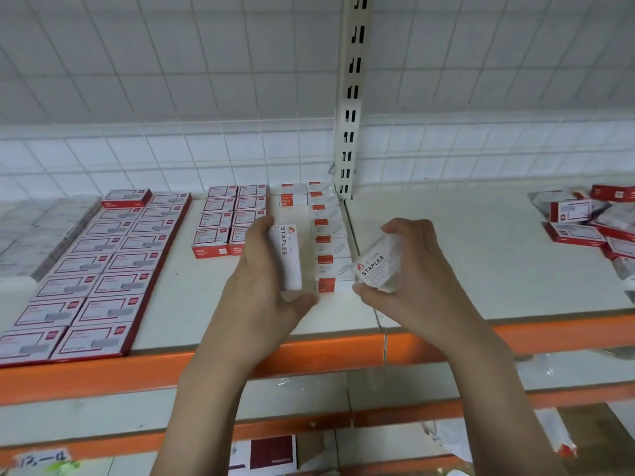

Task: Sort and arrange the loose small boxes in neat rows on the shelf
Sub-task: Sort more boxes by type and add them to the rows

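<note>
My left hand point(264, 290) grips a white staples box point(288, 257) held on end above the shelf point(192, 304), just left of a row of white-and-red small boxes point(330, 235). My right hand point(412, 280) holds a second white staples box point(376, 267), tilted, just right of that row's front end. Two short rows of red-edged boxes point(230, 218) lie left of my left hand. A long double row of larger red-edged boxes point(103, 269) runs along the shelf's left part.
A loose pile of boxes and plastic wrap point(598, 225) lies at the far right of the shelf. A slotted white upright point(350, 97) stands behind the row. The shelf has an orange front edge point(309, 359); lower shelves hold packets point(271, 455).
</note>
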A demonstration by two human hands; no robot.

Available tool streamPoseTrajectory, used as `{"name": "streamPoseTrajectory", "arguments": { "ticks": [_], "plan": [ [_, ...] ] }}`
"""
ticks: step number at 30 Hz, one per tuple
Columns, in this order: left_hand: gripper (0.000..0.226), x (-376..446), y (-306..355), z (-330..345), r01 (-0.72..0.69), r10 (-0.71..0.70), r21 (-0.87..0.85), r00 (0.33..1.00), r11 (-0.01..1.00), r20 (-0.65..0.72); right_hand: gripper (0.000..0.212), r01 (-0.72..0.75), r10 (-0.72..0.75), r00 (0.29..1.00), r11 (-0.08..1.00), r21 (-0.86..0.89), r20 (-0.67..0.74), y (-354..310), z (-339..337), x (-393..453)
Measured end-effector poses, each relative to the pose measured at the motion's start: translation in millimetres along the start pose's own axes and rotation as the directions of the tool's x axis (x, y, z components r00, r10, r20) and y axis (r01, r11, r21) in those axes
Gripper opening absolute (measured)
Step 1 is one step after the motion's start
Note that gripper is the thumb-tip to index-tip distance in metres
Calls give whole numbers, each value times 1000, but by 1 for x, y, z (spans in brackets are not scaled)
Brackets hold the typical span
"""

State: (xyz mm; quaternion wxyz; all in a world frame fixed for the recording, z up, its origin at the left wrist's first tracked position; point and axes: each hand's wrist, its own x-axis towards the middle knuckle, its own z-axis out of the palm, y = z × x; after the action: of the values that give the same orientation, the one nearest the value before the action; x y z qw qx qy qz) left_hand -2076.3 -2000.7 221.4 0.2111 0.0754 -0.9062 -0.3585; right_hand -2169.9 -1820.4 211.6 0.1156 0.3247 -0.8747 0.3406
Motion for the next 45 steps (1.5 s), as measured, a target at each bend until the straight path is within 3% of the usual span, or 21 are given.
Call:
{"name": "streamPoseTrajectory", "arguments": {
  "ticks": [3,7,10,14,19,26,29,33,37,45],
  "plan": [
    [84,-1,1,0,27,-26,-70,1000,997,14,69,18,-18,1000,999,43,-5,0,2,5],
    [70,2,-2,2,22,-29,-72,995,997,-95,65,47,-48,999,999,19,7,0,3,9],
    [71,5,-1,4,73,-89,-89,978,993,-190,60,75,-75,997,997,4,34,2,2,13],
    [75,7,2,6,18,-49,-115,959,993,-278,51,63,-61,995,998,-21,76,6,-1,17],
    [66,6,12,7,68,-91,-79,938,995,-335,59,5,-14,994,997,75,110,11,-1,19],
    [85,6,12,15,23,14,100,934,995,-358,66,43,-57,990,993,106,126,18,-2,19],
    [83,6,11,18,47,-10,91,929,995,-371,59,88,-97,988,994,71,123,22,-3,19],
    [104,6,5,19,85,-78,17,961,996,-265,52,122,-126,986,992,41,112,22,0,23],
    [84,5,-1,14,45,-34,42,972,998,-234,46,164,-170,982,984,64,88,16,7,33],
    [62,12,-28,-19,-11,66,137,911,991,-408,47,228,-228,970,974,12,89,-15,33,55]
  ]
}}
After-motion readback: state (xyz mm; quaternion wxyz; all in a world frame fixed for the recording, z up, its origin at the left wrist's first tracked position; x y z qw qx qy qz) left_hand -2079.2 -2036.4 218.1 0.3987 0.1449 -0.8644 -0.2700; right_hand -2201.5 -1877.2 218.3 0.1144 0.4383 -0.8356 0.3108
